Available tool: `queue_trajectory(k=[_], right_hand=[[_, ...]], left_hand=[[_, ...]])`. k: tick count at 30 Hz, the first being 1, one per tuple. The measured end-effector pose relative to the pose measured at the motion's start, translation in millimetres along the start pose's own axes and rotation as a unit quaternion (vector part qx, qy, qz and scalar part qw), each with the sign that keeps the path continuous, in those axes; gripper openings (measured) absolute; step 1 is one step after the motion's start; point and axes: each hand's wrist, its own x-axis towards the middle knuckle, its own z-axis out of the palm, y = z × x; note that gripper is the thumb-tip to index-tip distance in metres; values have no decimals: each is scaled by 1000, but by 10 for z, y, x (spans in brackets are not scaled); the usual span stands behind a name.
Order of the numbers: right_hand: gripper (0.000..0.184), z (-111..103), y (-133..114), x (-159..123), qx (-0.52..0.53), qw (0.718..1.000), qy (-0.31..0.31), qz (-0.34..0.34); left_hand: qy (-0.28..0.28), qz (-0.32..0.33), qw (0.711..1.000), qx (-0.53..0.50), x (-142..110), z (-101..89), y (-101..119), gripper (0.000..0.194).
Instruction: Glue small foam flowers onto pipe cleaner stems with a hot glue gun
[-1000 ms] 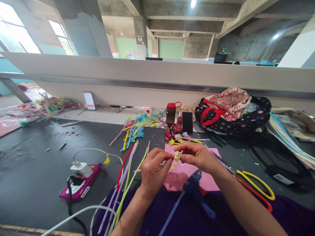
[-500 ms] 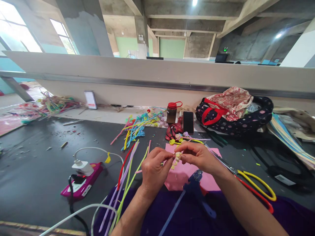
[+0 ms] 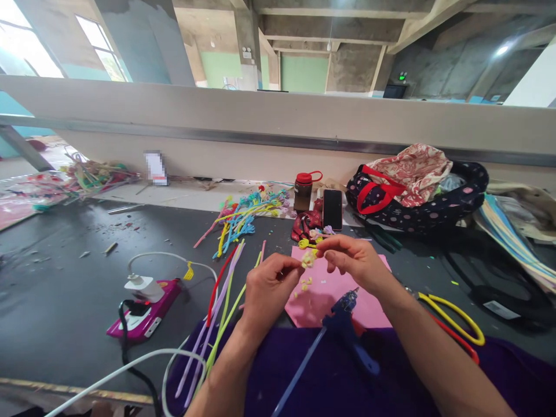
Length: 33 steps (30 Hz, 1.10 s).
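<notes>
Pinched between left hand (image 3: 266,285) and right hand (image 3: 354,262): a small pale yellow bud (image 3: 308,259), above the pink sheet (image 3: 334,301) near the desk's front edge. Bud directly between both fingertips, equally near. Blue glue gun (image 3: 347,324) just below.

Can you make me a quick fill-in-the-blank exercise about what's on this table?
1. Both hands, left hand and right hand, pinch a small ____ piece.
2. The glue gun is ____ in colour.
3. The bottle has a ____ cap.
4. The phone stands right of the ____.

Missing words: yellow; blue; red; bottle
</notes>
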Motion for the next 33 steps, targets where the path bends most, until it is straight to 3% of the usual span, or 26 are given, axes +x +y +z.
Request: queue_trajectory(k=[2,7,15,17,21,28,33], right_hand=[[18,-1,0,2,-30,999,16,0],[10,27,68,23,-70,997,21,13],[13,130,305,86,-175,982,-57,29],[14,169,359,175,-230,969,-89,17],[15,289,491,449,-379,914,-145,-18],[14,551,790,779,-465,869,-164,-37],[14,678,818,841,-512,838,-182,-55]], left_hand=[[-13,-51,997,-55,8,-19,-11,7],[29,-151,964,-218,65,-92,-67,15],[29,-180,946,-268,150,-137,-181,16],[31,-181,941,-283,156,-146,-203,16],[57,-194,927,-317,178,-191,-244,16],[106,-215,906,-350,248,-241,-342,16],[102,-209,902,-365,250,-232,-353,14]])
